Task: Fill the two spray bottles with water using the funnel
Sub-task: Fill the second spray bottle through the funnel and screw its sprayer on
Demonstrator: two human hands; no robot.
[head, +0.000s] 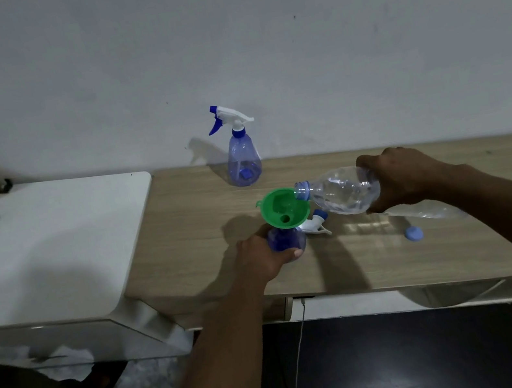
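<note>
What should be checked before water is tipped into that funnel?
1. The funnel sits in the open spray bottle: ok.
2. The left hand grips the open spray bottle: ok.
3. The right hand holds the water bottle, mouth over the funnel's rim: ok.
4. Water level in the open spray bottle: cannot tell.
5. The second spray bottle opened for filling: not ok, its trigger head is on.

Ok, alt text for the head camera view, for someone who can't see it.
A right hand tips a clear water bottle over a green funnel in a spray bottle gripped by the left hand on a wooden table. A second spray bottle stands by the wall; a blue cap lies loose.
</note>
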